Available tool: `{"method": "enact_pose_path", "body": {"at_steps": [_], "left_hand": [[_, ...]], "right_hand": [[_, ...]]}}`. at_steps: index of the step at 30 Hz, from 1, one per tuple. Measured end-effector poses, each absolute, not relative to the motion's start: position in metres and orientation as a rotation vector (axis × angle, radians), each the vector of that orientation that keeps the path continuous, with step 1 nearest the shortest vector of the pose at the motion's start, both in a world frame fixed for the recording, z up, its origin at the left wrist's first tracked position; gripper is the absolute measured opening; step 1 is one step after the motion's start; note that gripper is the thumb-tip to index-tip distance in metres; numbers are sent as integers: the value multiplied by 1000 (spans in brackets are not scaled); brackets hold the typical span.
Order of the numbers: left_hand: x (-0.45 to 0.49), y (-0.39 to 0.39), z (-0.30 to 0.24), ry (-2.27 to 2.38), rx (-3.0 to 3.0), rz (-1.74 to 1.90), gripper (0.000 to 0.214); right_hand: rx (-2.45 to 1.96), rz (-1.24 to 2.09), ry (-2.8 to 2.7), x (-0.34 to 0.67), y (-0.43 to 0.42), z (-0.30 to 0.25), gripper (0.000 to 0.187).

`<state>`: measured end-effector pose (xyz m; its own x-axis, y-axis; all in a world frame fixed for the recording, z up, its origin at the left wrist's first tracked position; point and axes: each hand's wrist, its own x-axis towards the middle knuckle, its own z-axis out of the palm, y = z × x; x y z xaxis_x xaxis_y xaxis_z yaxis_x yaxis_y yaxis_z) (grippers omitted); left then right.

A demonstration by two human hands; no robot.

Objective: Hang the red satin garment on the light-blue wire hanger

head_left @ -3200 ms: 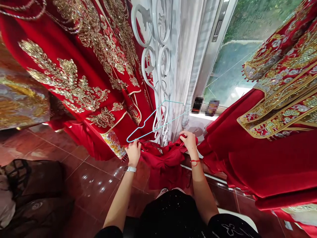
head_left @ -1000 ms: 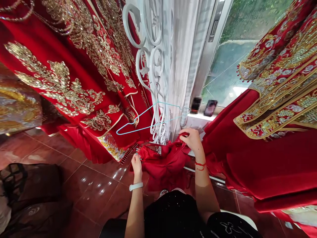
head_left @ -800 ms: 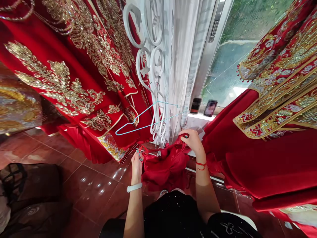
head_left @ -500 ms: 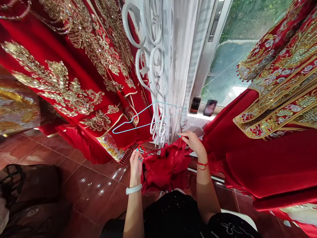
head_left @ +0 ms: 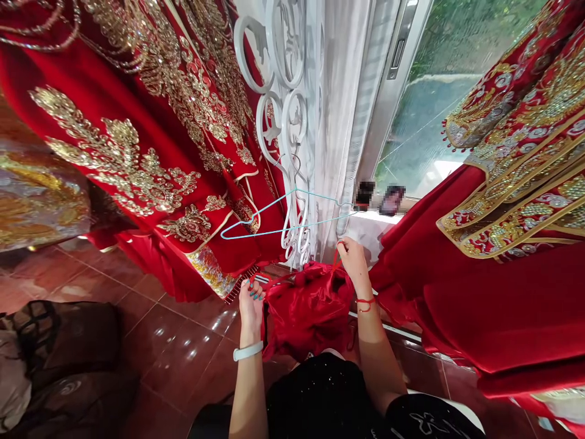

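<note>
A crumpled red satin garment (head_left: 304, 311) with thin straps hangs between my two hands, in front of my black top. My right hand (head_left: 354, 259) pinches one strap and pulls it up from the fabric. On the other side my left hand (head_left: 251, 299) is closed, fingers curled at the garment's left strap, which is mostly hidden by them. Just beyond the garment a light blue wire hanger (head_left: 269, 231) hangs with nothing on it. Its hook is on a white ornamental metal rack (head_left: 295, 122).
Red gowns (head_left: 150, 140) with gold beading hang at left, and embroidered red garments (head_left: 525, 183) at right. A white curtain (head_left: 340, 91) and a window (head_left: 439, 116) stand behind. Dark bags (head_left: 68, 347) lie on the tiled floor (head_left: 183, 341). Two small blurred objects (head_left: 392, 200) rest by the sill.
My right hand has turned and its fingers have closed in, lifting the strap more upright. The view has shifted slightly, and the garment hangs a little more spread out.
</note>
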<state>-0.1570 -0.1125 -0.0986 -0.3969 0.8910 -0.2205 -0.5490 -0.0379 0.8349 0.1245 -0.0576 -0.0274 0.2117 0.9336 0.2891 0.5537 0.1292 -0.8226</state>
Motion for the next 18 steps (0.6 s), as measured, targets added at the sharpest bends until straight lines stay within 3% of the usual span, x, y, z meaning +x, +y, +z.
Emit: {"method": "enact_pose_path", "body": {"at_steps": [2,10,18], "left_hand": [[-156,-110,-100,1135,467,1695,35],[-155,-106,-121,1287,638,1604,36],[-162,-102,-133,1317,628,1539,30]], "right_hand": [[-1488,568,-1410,120,-57,-27,15],[-1318,850,-1198,111,-54,-28,37],[-1253,878,-1096,114,-51,-22,35]]}}
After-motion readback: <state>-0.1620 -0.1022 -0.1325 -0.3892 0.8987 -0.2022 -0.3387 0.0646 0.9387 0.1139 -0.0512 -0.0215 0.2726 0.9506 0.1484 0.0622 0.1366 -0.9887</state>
